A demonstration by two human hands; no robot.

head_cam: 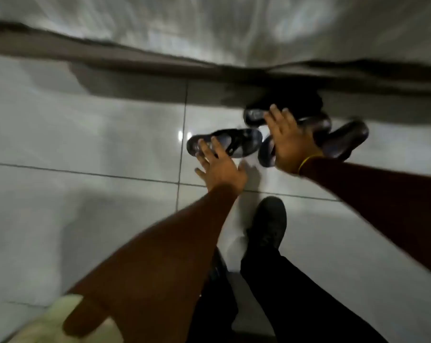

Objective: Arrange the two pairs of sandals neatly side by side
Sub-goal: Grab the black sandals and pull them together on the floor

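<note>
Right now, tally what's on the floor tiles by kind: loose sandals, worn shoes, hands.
Loose dark sandals: 4 – one by the left hand, one far right, one by the wall, one mostly hidden under the right hand
Worn black shoes: 1
Hands: 2 – left hand, right hand, both open
Total: 7

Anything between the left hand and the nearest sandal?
Nothing visible. The open left hand reaches over the glossy tiled floor, fingertips already overlapping the dark strapped sandal lying apart on the left. The open right hand covers the other dark sandals piled near the wall.
</note>
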